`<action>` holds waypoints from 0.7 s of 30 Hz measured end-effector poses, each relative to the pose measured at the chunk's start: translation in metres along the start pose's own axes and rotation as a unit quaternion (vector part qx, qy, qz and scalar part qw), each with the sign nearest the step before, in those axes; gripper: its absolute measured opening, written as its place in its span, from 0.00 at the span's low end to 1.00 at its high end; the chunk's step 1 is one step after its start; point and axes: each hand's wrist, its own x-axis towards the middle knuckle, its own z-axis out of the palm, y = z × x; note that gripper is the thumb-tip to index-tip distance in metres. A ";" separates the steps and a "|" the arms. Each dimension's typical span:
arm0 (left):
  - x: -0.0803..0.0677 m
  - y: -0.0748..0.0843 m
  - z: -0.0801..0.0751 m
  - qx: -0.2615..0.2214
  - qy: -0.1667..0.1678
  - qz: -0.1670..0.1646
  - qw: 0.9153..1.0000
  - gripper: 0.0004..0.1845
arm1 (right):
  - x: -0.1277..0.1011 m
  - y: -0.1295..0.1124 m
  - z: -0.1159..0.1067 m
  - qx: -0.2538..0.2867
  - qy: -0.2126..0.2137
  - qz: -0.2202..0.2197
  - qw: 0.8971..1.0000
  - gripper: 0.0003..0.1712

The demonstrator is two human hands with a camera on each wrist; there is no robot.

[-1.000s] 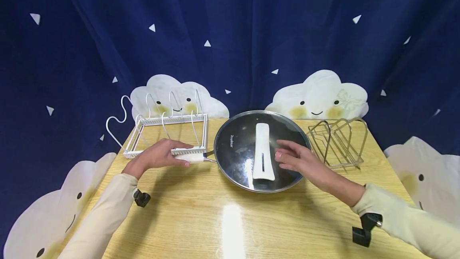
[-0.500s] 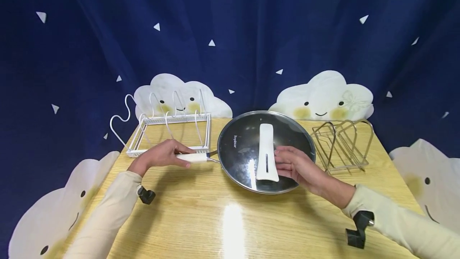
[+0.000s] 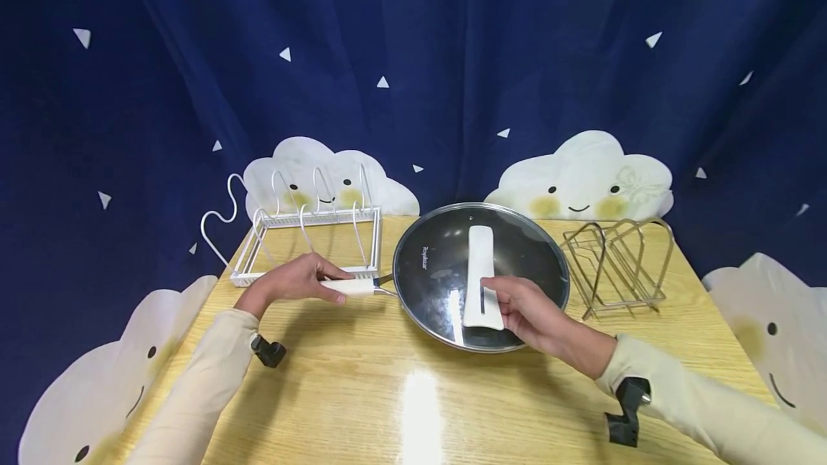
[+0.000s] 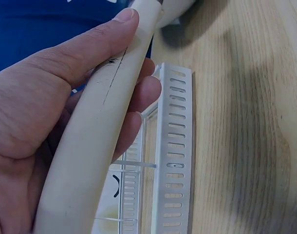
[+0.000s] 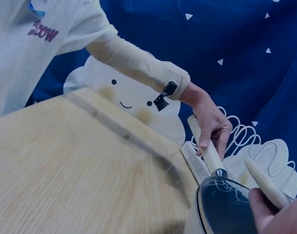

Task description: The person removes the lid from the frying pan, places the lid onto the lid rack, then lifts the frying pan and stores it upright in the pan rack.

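A dark frying pan under a glass lid (image 3: pixel 426 264) sits mid-table. My left hand (image 3: pixel 300 280) grips the pan's cream handle (image 3: pixel 352 285), which points left; the left wrist view shows thumb and fingers wrapped round the handle (image 4: pixel 100 131). My right hand (image 3: pixel 520 305) holds the near end of the lid's long white handle (image 3: pixel 479 257), thumb on top and fingers round its right edge. In the right wrist view the lid (image 5: pixel 224 207), the lid handle (image 5: pixel 265 183) and my left hand (image 5: pixel 209 122) on the pan handle (image 5: pixel 210 153) show.
A white wire rack (image 3: pixel 310 239) stands just behind my left hand, its slotted edge (image 4: pixel 175 146) close to my fingers. A gold wire rack (image 3: pixel 617 260) stands right of the pan. The wooden table (image 3: pixel 413 393) is backed by a blue curtain with cloud cut-outs.
My right hand slid left across the lid to the near end of the white lid handle and closed round it. The left hand stayed on the pan handle.
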 end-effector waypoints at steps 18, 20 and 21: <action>0.001 -0.001 -0.002 -0.017 -0.010 -0.012 1.000 0.24 | 0.014 0.020 0.016 -0.056 0.043 -0.035 0.997 0.23; 0.001 -0.001 -0.002 -0.018 -0.010 -0.009 1.000 0.23 | 0.015 0.021 0.017 -0.054 0.044 -0.037 0.997 0.22; 0.001 -0.001 -0.002 -0.017 -0.010 -0.008 1.000 0.23 | 0.015 0.022 0.017 -0.052 0.045 -0.038 0.997 0.23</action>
